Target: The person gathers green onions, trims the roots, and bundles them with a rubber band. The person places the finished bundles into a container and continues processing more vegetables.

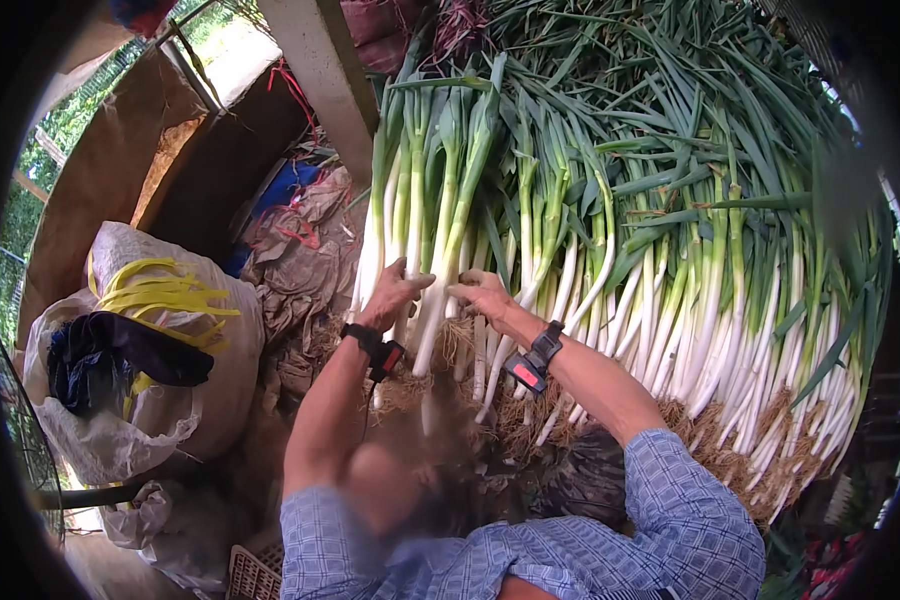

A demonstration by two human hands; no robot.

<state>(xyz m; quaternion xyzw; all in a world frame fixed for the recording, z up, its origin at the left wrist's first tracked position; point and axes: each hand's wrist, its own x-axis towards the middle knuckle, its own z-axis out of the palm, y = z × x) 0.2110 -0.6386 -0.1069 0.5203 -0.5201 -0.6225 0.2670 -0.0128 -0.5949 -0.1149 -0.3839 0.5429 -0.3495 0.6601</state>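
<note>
Long green onions with white stalks and brown roots [709,330] lie side by side in a big heap before me, leaves pointing away. At the heap's left end, my left hand [396,294] rests on white stalks, thumb pointing right. My right hand [486,294] faces it from the other side, its fingertips at a thick white stalk [439,307] between the two hands. Part of the grip is hidden, so whether either hand is closed around stalks cannot be told. Both wrists carry dark straps with small devices.
A white woven sack [229,360] at the left bears yellow strips [161,289] and dark cloth [131,356]. Crumpled brown sheeting [307,262] lies beside the onions. A concrete post [322,82] rises at their upper left. A plastic basket [255,574] stands at the lower left.
</note>
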